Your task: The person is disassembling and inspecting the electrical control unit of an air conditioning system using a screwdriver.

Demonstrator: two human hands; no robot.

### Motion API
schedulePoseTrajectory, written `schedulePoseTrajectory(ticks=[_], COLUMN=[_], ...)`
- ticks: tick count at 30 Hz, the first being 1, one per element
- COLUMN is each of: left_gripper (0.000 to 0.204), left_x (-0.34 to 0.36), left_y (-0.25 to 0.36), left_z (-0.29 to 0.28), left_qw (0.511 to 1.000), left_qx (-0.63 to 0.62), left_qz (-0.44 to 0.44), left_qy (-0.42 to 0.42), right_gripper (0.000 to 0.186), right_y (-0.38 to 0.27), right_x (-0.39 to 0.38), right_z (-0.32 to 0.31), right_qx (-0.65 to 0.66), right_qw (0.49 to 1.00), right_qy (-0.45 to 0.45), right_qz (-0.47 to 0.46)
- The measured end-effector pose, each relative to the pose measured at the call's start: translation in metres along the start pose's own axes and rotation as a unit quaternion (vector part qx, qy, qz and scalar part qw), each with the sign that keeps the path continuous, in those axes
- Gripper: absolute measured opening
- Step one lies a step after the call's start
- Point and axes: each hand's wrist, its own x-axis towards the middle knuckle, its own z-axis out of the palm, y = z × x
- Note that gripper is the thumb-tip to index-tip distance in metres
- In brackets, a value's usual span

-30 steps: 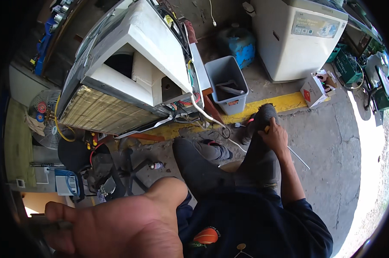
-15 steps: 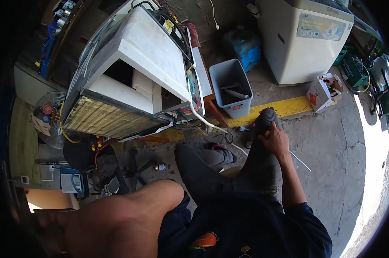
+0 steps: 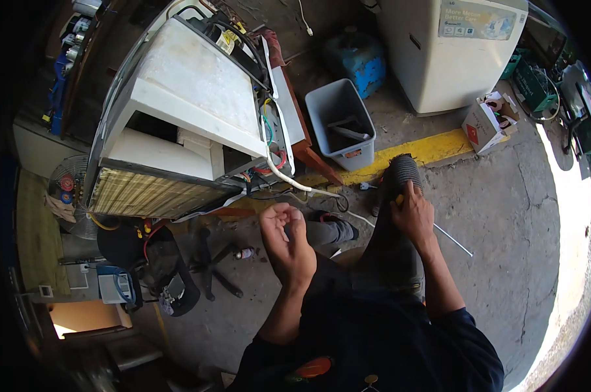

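My right hand [image 3: 414, 217] rests over my right thigh, its fingers wrapped round a long screwdriver [image 3: 453, 240]. A bit of yellow handle shows by the fingers, and the thin metal shaft points to the lower right. In front of my body is my left hand [image 3: 286, 245], palm turned up with the fingers curled in toward the thumb. Whether anything small sits in those fingers is hidden. Ahead and to the left of it stands an opened air conditioner [image 3: 158, 193], with yellowish coil fins, a white foam housing and loose wires at its right side.
A grey bin [image 3: 341, 121] holding dark pieces stands beyond my right knee, with a blue jug [image 3: 362, 68] behind. Farther right are a white washing machine [image 3: 449, 65] and an open carton [image 3: 488, 123]. A black chair base [image 3: 210, 264] and a spray can [image 3: 244, 253] lie left.
My left arm has swung from the lower left in to the middle, bringing the hand in front of me. The view has shifted slightly. My right hand still holds the screwdriver on my thigh.
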Motion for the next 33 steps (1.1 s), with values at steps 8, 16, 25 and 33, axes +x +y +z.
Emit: schedulePoseTrajectory(ticks=[8, 16, 25, 33], left_gripper=[0.025, 0.025, 0.020, 0.018], left_x=[0.025, 0.040, 0.036, 0.037], left_y=[-0.030, -0.051, -0.032, -0.029], left_z=[-0.020, -0.018, 0.000, 0.003], left_qw=[0.825, 0.836, 0.841, 0.860], left_qx=[-0.358, -0.371, -0.320, -0.294], left_qz=[-0.435, -0.402, -0.424, -0.400], left_qy=[0.045, 0.044, 0.104, 0.114], right_gripper=[0.022, 0.016, 0.016, 0.015], right_y=[0.014, 0.033, 0.038, 0.039], right_x=[-0.012, -0.012, -0.001, 0.005], right_z=[0.018, 0.017, 0.011, 0.011], right_qx=[0.044, 0.094, 0.153, 0.169], right_qw=[0.989, 0.983, 0.975, 0.975], right_qy=[0.134, 0.153, 0.154, 0.141], right_qz=[-0.044, -0.030, -0.045, -0.029])
